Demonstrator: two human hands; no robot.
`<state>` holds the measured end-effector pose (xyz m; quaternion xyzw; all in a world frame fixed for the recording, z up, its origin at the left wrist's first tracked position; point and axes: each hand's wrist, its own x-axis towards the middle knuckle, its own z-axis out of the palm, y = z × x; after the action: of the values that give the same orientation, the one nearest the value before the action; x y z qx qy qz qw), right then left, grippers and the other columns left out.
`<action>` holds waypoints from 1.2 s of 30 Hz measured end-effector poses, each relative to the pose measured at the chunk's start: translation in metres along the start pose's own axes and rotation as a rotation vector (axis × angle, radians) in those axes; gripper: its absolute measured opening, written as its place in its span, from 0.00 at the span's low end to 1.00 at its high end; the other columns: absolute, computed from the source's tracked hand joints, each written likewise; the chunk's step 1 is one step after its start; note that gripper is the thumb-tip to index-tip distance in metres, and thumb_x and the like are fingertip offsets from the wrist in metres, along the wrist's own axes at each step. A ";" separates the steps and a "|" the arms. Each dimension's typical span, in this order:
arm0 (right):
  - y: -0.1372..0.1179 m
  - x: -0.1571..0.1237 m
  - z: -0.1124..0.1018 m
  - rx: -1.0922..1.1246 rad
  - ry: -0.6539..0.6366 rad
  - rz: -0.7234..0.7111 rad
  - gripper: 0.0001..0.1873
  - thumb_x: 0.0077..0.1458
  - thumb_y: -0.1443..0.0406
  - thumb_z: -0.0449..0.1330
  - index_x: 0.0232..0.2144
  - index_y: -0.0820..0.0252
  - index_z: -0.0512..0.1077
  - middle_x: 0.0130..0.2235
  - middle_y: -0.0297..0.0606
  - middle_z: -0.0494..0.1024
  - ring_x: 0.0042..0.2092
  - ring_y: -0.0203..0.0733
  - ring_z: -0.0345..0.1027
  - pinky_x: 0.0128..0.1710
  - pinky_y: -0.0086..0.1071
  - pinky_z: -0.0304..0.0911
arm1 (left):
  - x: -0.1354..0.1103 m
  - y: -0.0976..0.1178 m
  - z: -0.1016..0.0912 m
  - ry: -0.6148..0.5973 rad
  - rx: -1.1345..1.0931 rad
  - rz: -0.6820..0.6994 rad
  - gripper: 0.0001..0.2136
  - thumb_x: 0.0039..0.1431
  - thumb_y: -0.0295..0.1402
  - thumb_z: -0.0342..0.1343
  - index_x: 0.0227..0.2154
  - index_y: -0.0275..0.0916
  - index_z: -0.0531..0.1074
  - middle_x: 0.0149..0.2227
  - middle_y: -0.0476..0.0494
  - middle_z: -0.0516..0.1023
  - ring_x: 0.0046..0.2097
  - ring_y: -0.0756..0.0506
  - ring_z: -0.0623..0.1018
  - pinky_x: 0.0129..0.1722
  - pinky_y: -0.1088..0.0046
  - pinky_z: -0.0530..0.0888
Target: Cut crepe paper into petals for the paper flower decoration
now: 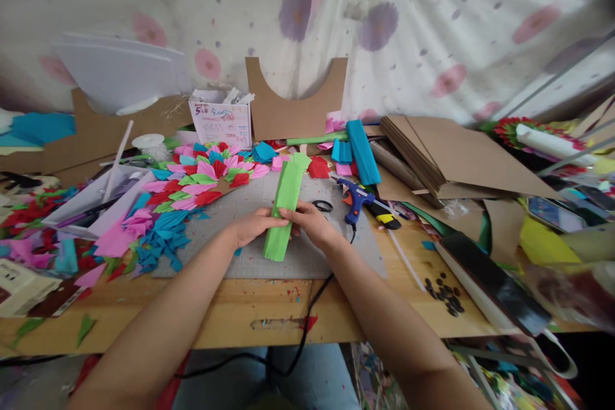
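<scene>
L hand (pixel 254 225), R hand (pixel 311 220): fingers gripping green paper (pixel 287 188) over mat (pixel 343 253); glue gun (pixel 356 200) lying to R, petals (pixel 207 171) sitting to L.

I hold a long, folded strip of lime-green crepe paper (pixel 287 187), top leaning right, near the frame's centre.

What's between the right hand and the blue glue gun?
In the head view, a small black ring-shaped item lies there on the grey mat, between the right hand and the blue glue gun.
</scene>
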<state>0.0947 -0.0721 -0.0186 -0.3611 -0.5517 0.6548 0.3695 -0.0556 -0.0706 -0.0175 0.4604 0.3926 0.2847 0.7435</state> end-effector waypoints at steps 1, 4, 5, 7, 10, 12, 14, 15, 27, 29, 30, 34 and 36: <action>-0.001 0.000 -0.001 -0.032 -0.010 -0.014 0.21 0.44 0.49 0.59 0.28 0.62 0.69 0.18 0.28 0.64 0.18 0.29 0.55 0.17 0.26 0.47 | 0.000 0.001 0.000 -0.008 -0.009 -0.004 0.08 0.44 0.31 0.61 0.29 0.33 0.75 0.27 0.40 0.79 0.32 0.44 0.77 0.38 0.65 0.71; -0.009 0.000 -0.014 -0.290 0.077 -0.081 0.18 0.49 0.52 0.55 0.32 0.62 0.70 0.23 0.32 0.70 0.23 0.32 0.61 0.24 0.28 0.56 | -0.001 0.004 -0.003 -0.009 -0.057 -0.017 0.09 0.46 0.31 0.60 0.30 0.31 0.75 0.29 0.37 0.79 0.33 0.43 0.78 0.39 0.64 0.72; -0.013 -0.001 -0.021 -0.445 0.151 -0.102 0.16 0.50 0.54 0.55 0.33 0.61 0.70 0.27 0.34 0.72 0.27 0.34 0.64 0.28 0.29 0.58 | -0.001 0.006 -0.005 -0.010 -0.074 -0.013 0.09 0.47 0.32 0.59 0.31 0.31 0.75 0.30 0.36 0.80 0.34 0.42 0.78 0.40 0.63 0.72; -0.022 -0.006 -0.037 -0.855 0.321 -0.070 0.11 0.51 0.59 0.56 0.34 0.60 0.71 0.34 0.38 0.75 0.35 0.37 0.67 0.35 0.31 0.59 | -0.003 0.009 -0.011 -0.026 -0.113 0.009 0.10 0.49 0.33 0.58 0.32 0.31 0.75 0.36 0.33 0.79 0.38 0.41 0.78 0.42 0.62 0.72; -0.030 -0.012 -0.055 -1.315 0.367 0.125 0.12 0.48 0.63 0.57 0.35 0.61 0.72 0.40 0.43 0.75 0.43 0.45 0.67 0.38 0.33 0.59 | -0.004 0.012 -0.019 -0.037 -0.175 0.045 0.10 0.52 0.33 0.55 0.34 0.32 0.74 0.43 0.32 0.77 0.43 0.38 0.77 0.42 0.59 0.73; -0.029 -0.014 -0.059 -1.431 0.316 0.230 0.14 0.46 0.63 0.58 0.38 0.61 0.71 0.43 0.44 0.74 0.45 0.47 0.66 0.37 0.33 0.59 | -0.005 0.013 -0.024 -0.009 -0.209 0.047 0.09 0.54 0.32 0.54 0.35 0.32 0.73 0.44 0.32 0.76 0.44 0.38 0.76 0.41 0.59 0.73; -0.026 -0.014 -0.056 -1.473 0.289 0.285 0.17 0.46 0.63 0.57 0.40 0.62 0.70 0.45 0.45 0.73 0.45 0.47 0.67 0.36 0.32 0.59 | -0.005 0.014 -0.028 0.021 -0.230 0.035 0.09 0.55 0.31 0.52 0.35 0.32 0.72 0.42 0.32 0.77 0.43 0.39 0.77 0.40 0.59 0.74; -0.025 -0.013 -0.054 -1.487 0.295 0.304 0.17 0.46 0.63 0.56 0.41 0.62 0.69 0.45 0.46 0.73 0.45 0.47 0.68 0.36 0.32 0.59 | -0.005 0.015 -0.029 0.036 -0.237 0.027 0.09 0.55 0.31 0.52 0.35 0.31 0.72 0.40 0.32 0.78 0.42 0.39 0.77 0.39 0.59 0.74; -0.032 -0.013 -0.051 -1.472 0.293 0.357 0.18 0.45 0.62 0.56 0.41 0.62 0.69 0.45 0.45 0.73 0.43 0.47 0.68 0.34 0.32 0.59 | -0.002 0.018 -0.032 0.164 -0.294 0.059 0.08 0.56 0.27 0.48 0.32 0.30 0.71 0.27 0.41 0.75 0.30 0.45 0.77 0.34 0.64 0.75; -0.032 -0.013 -0.050 -1.462 0.300 0.354 0.18 0.45 0.63 0.56 0.41 0.61 0.70 0.45 0.45 0.73 0.43 0.47 0.68 0.34 0.32 0.59 | -0.002 0.018 -0.032 0.182 -0.317 0.085 0.08 0.57 0.26 0.47 0.31 0.30 0.71 0.26 0.42 0.74 0.29 0.46 0.76 0.35 0.64 0.75; -0.032 -0.013 -0.050 -1.457 0.306 0.350 0.18 0.45 0.63 0.56 0.41 0.61 0.70 0.45 0.45 0.73 0.43 0.47 0.68 0.34 0.32 0.59 | -0.002 0.018 -0.033 0.193 -0.329 0.099 0.08 0.57 0.26 0.47 0.31 0.30 0.71 0.25 0.43 0.73 0.28 0.47 0.76 0.35 0.64 0.75; -0.033 -0.013 -0.056 -1.395 0.332 0.335 0.15 0.44 0.62 0.58 0.37 0.61 0.71 0.42 0.44 0.74 0.42 0.46 0.68 0.32 0.31 0.57 | -0.002 0.019 -0.035 0.197 -0.366 0.127 0.08 0.57 0.27 0.47 0.30 0.30 0.70 0.25 0.44 0.72 0.29 0.48 0.75 0.36 0.62 0.76; -0.032 -0.013 -0.064 -1.280 0.303 0.327 0.13 0.43 0.62 0.59 0.33 0.61 0.72 0.37 0.42 0.75 0.38 0.44 0.68 0.31 0.30 0.57 | -0.003 0.020 -0.035 0.176 -0.356 0.133 0.07 0.56 0.26 0.48 0.30 0.31 0.70 0.27 0.43 0.73 0.30 0.47 0.75 0.37 0.62 0.76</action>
<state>0.1595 -0.0510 0.0056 -0.6754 -0.7110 0.1887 0.0525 -0.0879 -0.0491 -0.0078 0.3201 0.3686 0.4371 0.7554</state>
